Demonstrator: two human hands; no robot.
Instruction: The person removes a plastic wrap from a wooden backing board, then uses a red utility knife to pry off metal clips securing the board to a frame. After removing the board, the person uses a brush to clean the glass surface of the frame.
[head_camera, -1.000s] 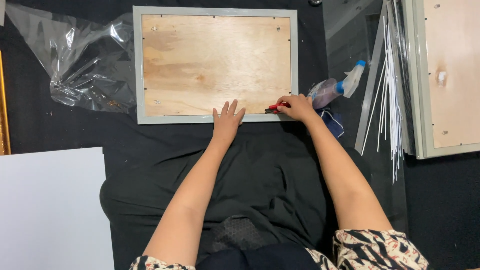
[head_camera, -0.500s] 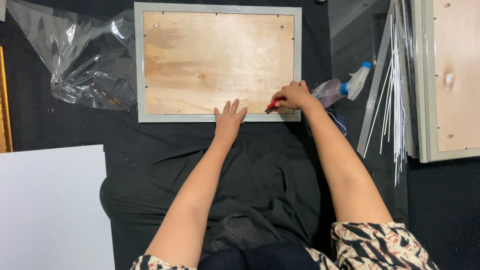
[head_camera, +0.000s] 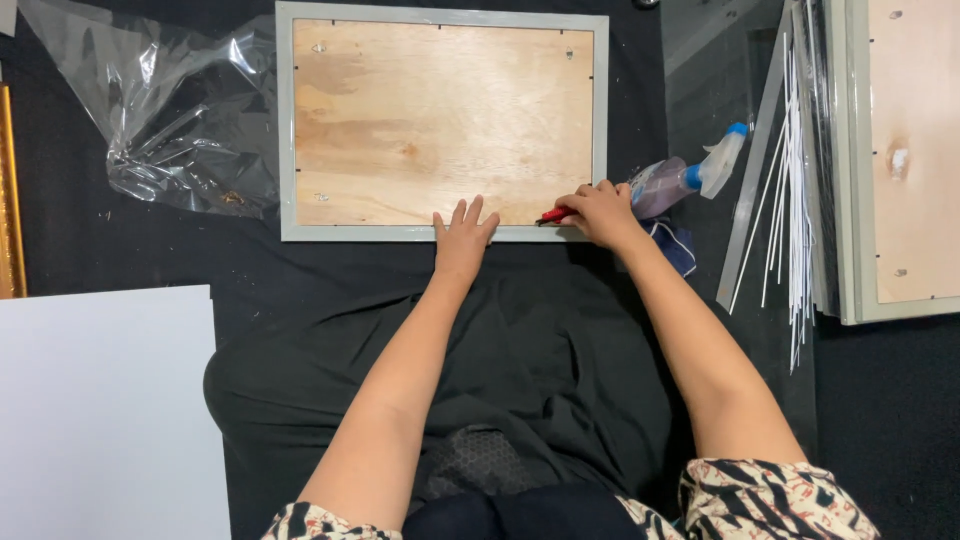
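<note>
A grey picture frame (head_camera: 286, 130) lies face down on black cloth, its plywood backing (head_camera: 440, 120) facing up. My left hand (head_camera: 462, 235) lies flat, fingers spread, on the frame's near edge and the backing. My right hand (head_camera: 598, 212) is closed around a red-handled tool (head_camera: 553, 214), whose tip rests at the backing's near right edge, by the frame's lower right corner.
Crumpled clear plastic wrap (head_camera: 165, 120) lies left of the frame. A spray bottle (head_camera: 680, 178) and blue cloth (head_camera: 678, 245) sit right of my right hand. White strips (head_camera: 785, 200), a glass sheet and another frame (head_camera: 900, 160) are at right. A white board (head_camera: 100, 410) is lower left.
My right hand with the red tool has slid a little left along the frame's near edge, then held there. My left hand stays flat in place.
</note>
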